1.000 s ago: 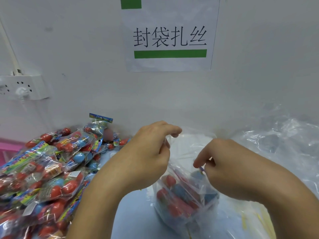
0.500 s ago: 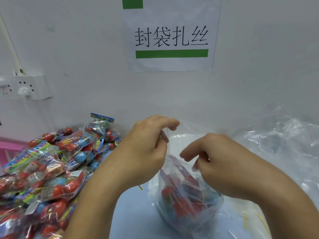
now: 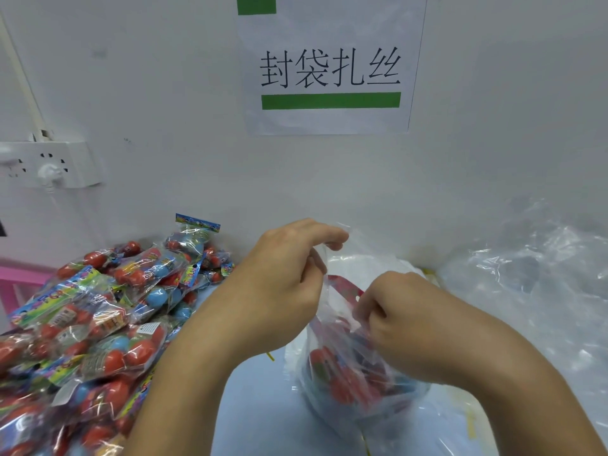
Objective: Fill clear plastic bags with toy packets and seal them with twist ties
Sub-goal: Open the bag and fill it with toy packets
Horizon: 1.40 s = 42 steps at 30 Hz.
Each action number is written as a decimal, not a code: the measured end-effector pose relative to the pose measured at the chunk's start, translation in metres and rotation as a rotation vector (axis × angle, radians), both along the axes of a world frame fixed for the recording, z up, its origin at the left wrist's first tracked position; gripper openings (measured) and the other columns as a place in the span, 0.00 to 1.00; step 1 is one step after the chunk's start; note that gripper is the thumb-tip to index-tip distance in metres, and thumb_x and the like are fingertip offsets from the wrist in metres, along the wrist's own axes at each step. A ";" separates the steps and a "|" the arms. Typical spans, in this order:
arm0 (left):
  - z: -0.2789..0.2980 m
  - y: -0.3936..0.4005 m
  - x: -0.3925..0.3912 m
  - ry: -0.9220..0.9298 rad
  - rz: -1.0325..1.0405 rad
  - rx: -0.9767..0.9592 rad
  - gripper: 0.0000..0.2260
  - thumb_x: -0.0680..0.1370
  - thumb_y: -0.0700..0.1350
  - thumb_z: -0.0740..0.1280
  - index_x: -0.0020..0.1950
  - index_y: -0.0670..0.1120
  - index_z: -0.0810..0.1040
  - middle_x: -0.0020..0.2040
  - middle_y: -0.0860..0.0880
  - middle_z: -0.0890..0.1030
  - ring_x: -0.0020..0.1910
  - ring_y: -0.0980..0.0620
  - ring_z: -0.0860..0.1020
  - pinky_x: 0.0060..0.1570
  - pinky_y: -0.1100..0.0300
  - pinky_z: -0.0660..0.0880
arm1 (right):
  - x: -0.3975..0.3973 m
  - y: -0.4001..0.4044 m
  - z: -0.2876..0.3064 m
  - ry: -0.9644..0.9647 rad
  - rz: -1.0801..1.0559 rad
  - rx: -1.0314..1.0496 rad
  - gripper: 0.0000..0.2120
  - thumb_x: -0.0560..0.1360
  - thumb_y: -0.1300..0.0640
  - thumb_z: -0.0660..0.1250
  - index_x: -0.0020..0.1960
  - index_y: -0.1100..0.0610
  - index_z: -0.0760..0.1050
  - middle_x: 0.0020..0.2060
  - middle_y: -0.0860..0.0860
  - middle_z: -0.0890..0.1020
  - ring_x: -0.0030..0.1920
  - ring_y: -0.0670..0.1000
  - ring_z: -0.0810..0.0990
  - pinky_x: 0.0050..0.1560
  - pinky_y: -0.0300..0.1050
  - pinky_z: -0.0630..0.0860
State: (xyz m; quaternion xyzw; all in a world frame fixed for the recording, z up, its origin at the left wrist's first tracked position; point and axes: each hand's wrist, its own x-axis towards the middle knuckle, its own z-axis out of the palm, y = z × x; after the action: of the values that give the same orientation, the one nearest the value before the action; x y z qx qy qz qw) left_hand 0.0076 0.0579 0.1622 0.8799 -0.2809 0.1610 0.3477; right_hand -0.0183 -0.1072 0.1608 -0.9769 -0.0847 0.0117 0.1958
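Note:
A clear plastic bag (image 3: 348, 386) stands on the pale blue table, holding several toy packets with red and blue balls. My left hand (image 3: 286, 284) pinches the bag's upper left rim between thumb and fingers and holds it up. My right hand (image 3: 404, 317) grips the right side of the bag's mouth, fingers curled into the plastic beside a red packet header (image 3: 345, 286). A big heap of loose toy packets (image 3: 92, 324) lies to the left. Yellow twist ties (image 3: 470, 419) lie under plastic at the lower right.
A white wall with a paper sign (image 3: 329, 64) stands close behind. A power strip (image 3: 49, 164) hangs at the left. Crumpled empty clear bags (image 3: 533, 281) pile up at the right. A pink edge (image 3: 19, 274) shows at far left.
My right hand has moved left and down, gathering the bag's mouth toward my left hand. The bag has bunched up and a red packet header now shows near its top.

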 end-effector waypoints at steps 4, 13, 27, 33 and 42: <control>-0.001 0.000 0.001 -0.004 -0.003 0.007 0.21 0.79 0.32 0.57 0.65 0.50 0.78 0.56 0.58 0.79 0.48 0.61 0.76 0.43 0.75 0.66 | -0.001 0.001 0.001 -0.031 -0.010 0.062 0.18 0.78 0.57 0.59 0.30 0.51 0.65 0.25 0.49 0.70 0.24 0.49 0.67 0.23 0.35 0.65; -0.002 0.001 0.003 -0.004 0.005 0.014 0.21 0.79 0.33 0.57 0.65 0.51 0.78 0.56 0.59 0.79 0.48 0.62 0.76 0.43 0.75 0.66 | -0.001 -0.002 -0.002 -0.102 0.006 0.071 0.14 0.77 0.54 0.60 0.50 0.59 0.82 0.39 0.54 0.83 0.31 0.49 0.77 0.32 0.41 0.76; 0.003 0.004 -0.001 0.021 0.030 0.005 0.21 0.79 0.32 0.57 0.63 0.50 0.79 0.49 0.61 0.77 0.38 0.66 0.74 0.37 0.76 0.66 | 0.005 0.007 -0.014 -0.150 0.131 0.079 0.13 0.76 0.55 0.63 0.56 0.44 0.81 0.41 0.41 0.77 0.36 0.41 0.77 0.35 0.34 0.72; 0.003 0.004 -0.003 0.030 0.028 0.012 0.21 0.79 0.32 0.57 0.63 0.51 0.79 0.49 0.62 0.77 0.39 0.65 0.75 0.38 0.75 0.67 | 0.005 0.008 -0.016 -0.064 0.013 0.079 0.11 0.76 0.43 0.64 0.57 0.44 0.74 0.50 0.45 0.78 0.45 0.47 0.80 0.48 0.48 0.81; 0.004 0.006 -0.003 0.016 0.006 -0.029 0.23 0.78 0.29 0.55 0.63 0.50 0.79 0.54 0.58 0.79 0.46 0.58 0.77 0.37 0.74 0.68 | 0.004 0.009 -0.014 -0.012 0.170 0.079 0.17 0.77 0.58 0.58 0.57 0.41 0.79 0.32 0.44 0.77 0.30 0.47 0.75 0.33 0.41 0.75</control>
State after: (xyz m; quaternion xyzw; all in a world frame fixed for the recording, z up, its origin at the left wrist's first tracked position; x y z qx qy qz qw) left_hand 0.0042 0.0635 0.1664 0.8769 -0.2730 0.1591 0.3621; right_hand -0.0143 -0.0986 0.1463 -0.9577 -0.1689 0.0193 0.2321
